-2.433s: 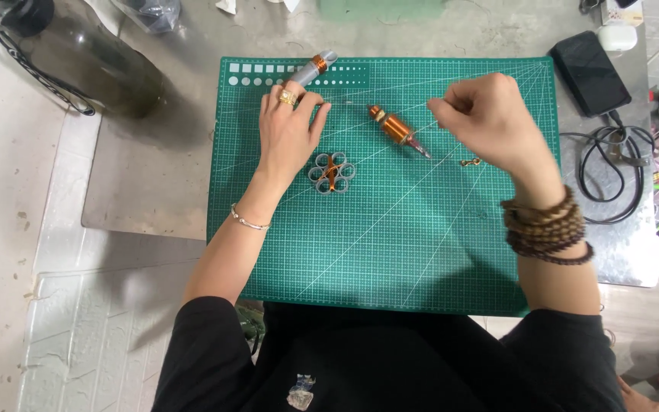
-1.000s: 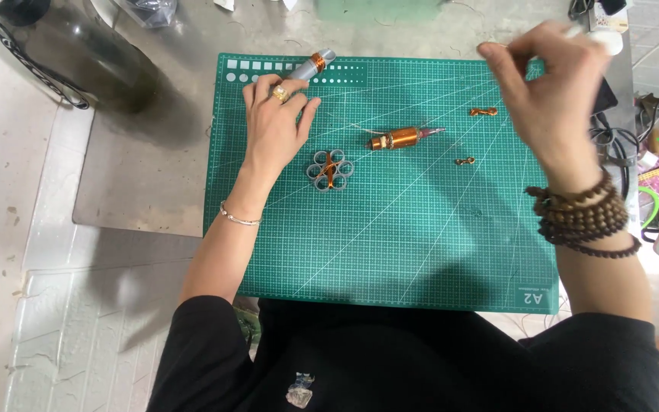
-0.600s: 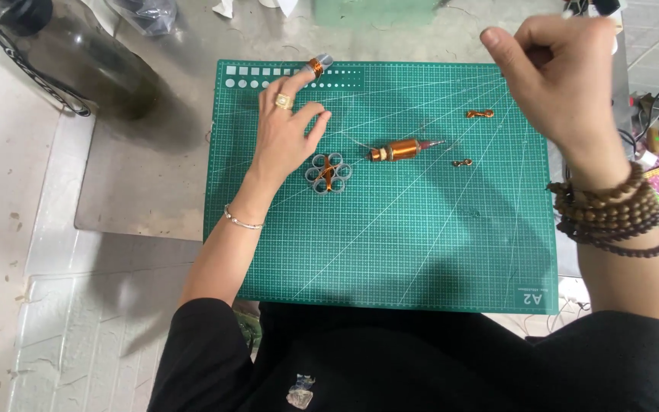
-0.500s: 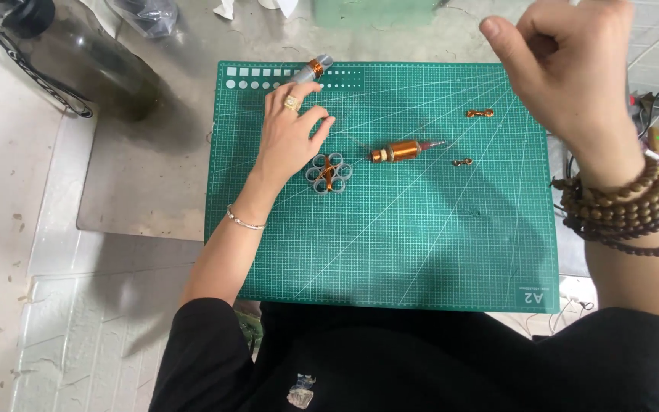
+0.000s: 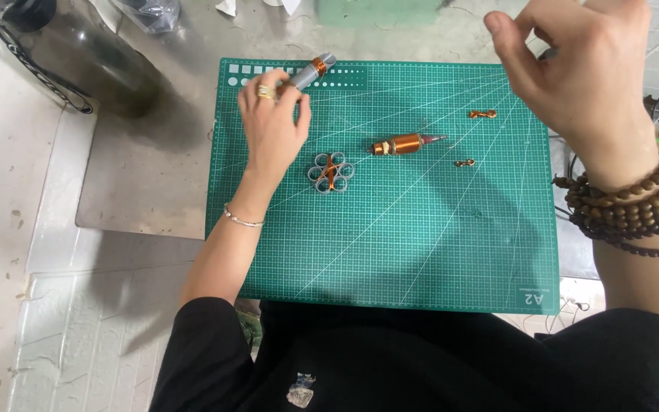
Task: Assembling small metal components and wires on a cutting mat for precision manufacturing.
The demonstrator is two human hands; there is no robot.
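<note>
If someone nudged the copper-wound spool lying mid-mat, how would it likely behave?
The copper-wound spool looks cylindrical and lies on its side on the green cutting mat, so it would probably roll. It seems small, likely light. A thin point sticks out at one end, perhaps making it curve as it rolls.

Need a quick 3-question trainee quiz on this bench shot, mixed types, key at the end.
1. True or false: the left hand rests on the green cutting mat with its fingers on the grey tube wound with copper wire.
2. What lies nearest the flower-shaped cluster of grey rings? A) a dark bottle B) the copper-wound coil C) a phone
3. Fill in: the right hand is raised above the mat's far ___ corner.

Key: 1 true; 2 B; 3 right.
</note>
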